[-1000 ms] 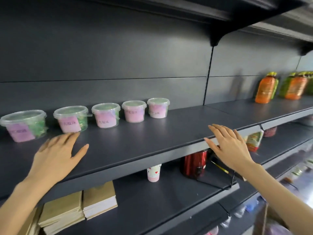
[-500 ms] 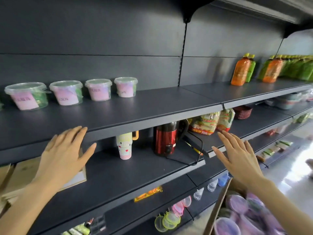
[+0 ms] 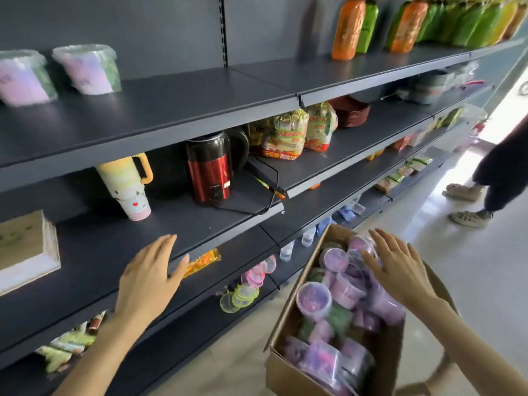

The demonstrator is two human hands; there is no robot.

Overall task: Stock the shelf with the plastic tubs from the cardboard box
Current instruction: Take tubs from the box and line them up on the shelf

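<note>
the view has dropped from the shelf (image 3: 185, 104) to the box (image 3: 288, 375) at lower right. both hands have come down empty, fingers straight: the left hand (image 3: 148, 278) at lower centre, the right hand (image 3: 400, 270) just over the tubs (image 3: 314, 300) in the box. two shelf tubs (image 3: 85, 68) stand upper left, so another pick likely comes next.

Back wall (image 3: 171, 24): we see dark grey panels.
Floor (image 3: 471, 267): pale and smooth; we note a sheen.
Light: bright glare (image 3: 510, 115) at far right.
</note>
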